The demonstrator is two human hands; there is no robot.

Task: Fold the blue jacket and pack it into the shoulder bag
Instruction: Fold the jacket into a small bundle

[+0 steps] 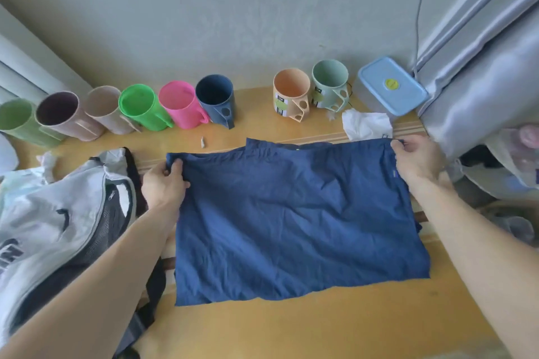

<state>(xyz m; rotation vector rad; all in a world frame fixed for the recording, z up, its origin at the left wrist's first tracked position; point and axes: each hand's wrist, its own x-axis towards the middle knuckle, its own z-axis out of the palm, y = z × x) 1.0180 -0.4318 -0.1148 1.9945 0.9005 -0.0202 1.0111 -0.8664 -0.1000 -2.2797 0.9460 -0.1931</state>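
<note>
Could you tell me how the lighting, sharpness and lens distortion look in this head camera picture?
Head view: soft, even light, with only faint shadows under the blue jacket; wide-angle bending curves the table edge and the wall lines; the centre is fairly sharp, while both hands, left and right, and the shoulder bag look slightly soft; the picture's edges smear.

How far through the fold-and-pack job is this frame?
Partly folded: the blue jacket lies as a flat rectangle on the table. In hand: left hand and right hand grip its far corners. Left: further folds, then packing into the shoulder bag alongside.
</note>
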